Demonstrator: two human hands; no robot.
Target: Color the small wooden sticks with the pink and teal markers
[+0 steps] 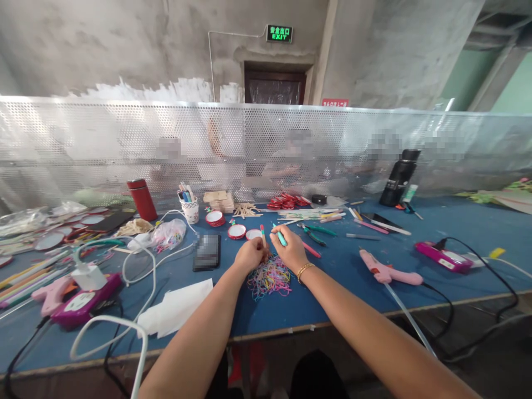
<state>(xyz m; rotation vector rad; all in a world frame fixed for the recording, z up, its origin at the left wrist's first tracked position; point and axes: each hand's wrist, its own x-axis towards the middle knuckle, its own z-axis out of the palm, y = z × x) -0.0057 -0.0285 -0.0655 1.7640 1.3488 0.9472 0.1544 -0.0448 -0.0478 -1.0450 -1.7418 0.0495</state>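
Observation:
My left hand point(250, 255) is closed around an upright flat stick point(262, 233) whose top end shows red, white and green bands. Right beside it, my right hand point(290, 247) grips a teal marker-like pen point(280, 236), its tip pointing toward the stick. I cannot tell whether the tip touches it. Beneath both hands lies a tangled pile of thin colourful rubber bands or strings point(270, 280). Fingers hide the lower part of the stick. Round red-rimmed discs point(236, 231) rest just beyond my left hand.
A phone point(206, 252) and white paper point(177, 307) lie left. Pink glue guns point(388, 270), with cords, sit at both sides. Pliers point(312, 235), a black bottle point(399, 177) and a red flask point(142, 199) stand or lie farther back, before a perforated metal screen point(249, 133).

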